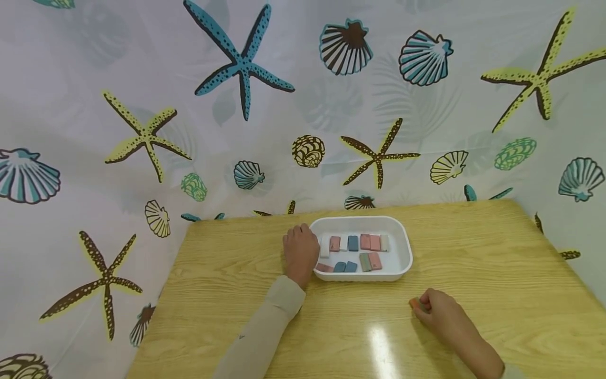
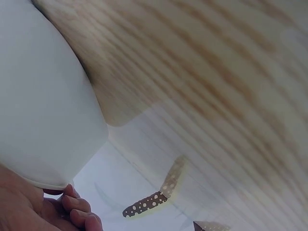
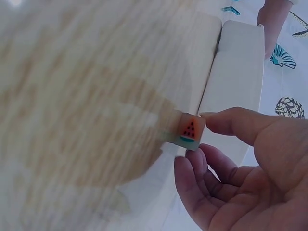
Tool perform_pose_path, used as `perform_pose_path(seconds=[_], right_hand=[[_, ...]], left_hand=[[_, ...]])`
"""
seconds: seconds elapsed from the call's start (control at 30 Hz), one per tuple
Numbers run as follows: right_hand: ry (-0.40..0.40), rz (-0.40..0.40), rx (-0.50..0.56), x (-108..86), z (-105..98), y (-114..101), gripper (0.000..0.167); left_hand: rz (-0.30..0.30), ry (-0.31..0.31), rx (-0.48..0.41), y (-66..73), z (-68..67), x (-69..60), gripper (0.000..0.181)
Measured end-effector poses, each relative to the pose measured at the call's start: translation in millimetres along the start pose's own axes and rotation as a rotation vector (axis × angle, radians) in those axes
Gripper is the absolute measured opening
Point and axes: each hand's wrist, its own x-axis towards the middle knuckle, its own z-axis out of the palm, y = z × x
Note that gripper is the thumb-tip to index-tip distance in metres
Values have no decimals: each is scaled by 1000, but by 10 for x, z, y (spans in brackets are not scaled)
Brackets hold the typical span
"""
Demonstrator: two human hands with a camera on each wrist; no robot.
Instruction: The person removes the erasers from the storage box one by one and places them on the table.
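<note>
My left hand [image 1: 301, 252] grips the left rim of a white tray [image 1: 402, 231]; in the left wrist view the fingers of that hand [image 2: 53, 209] curl round the edge of the tray [image 2: 43, 91]. Pink, white, blue and grey-green blocks lie inside, among them a blue block [image 1: 353, 243] and a pink block [image 1: 375, 261]. To the right of the tray and nearer me, my right hand [image 1: 445, 316] pinches a small block [image 1: 414, 303] over the wooden table. Seen from the right wrist, this block [image 3: 190, 131] carries a watermelon-slice picture, between thumb and fingers of the hand [image 3: 260, 168].
The wooden table [image 1: 227, 263] extends on both sides of the tray. Behind it and at the sides hangs a white cloth [image 1: 279, 116] printed with starfish and shells. A bright reflection lies on the front of the tabletop.
</note>
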Motion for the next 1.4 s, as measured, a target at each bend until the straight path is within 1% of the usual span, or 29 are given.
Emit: perform_pose_path(seconds=[0.13, 0.23, 0.33, 0.43, 0.53, 0.63, 0.77, 0.97, 1.1, 1.23, 1.4], right_hand=[[7, -16, 1, -5, -17, -29, 24], [8, 1, -13, 3, -47, -79, 23], [22, 32, -18, 22, -100, -146, 27], [67, 30, -9, 59, -176, -233, 27], [139, -3, 2, 112, -255, -339, 23], [202, -56, -7, 182, -317, -435, 20], [245, -116, -36, 299, -359, -534, 19], [282, -181, -89, 535, -324, -614, 15], [292, -210, -125, 710, -247, -598, 13], [282, -213, -142, 860, -154, -555, 10], [303, -185, -152, 988, -77, -553, 10]], left_hand=[[-2, 4, -3, -8, -8, -3, 27], [4, 10, 2, -10, -17, -2, 27], [13, 21, 2, -11, -23, -4, 27], [17, 23, 1, -12, -19, -5, 27], [14, 19, 6, -11, -17, -2, 27], [12, 13, 17, -13, -21, 2, 27], [16, 18, 23, -17, -26, 6, 27], [23, 15, 36, -11, -29, 6, 28], [23, 0, 59, -3, -22, 4, 29], [21, -6, 63, 2, -14, 0, 29], [20, 8, 62, 9, -24, 2, 28]])
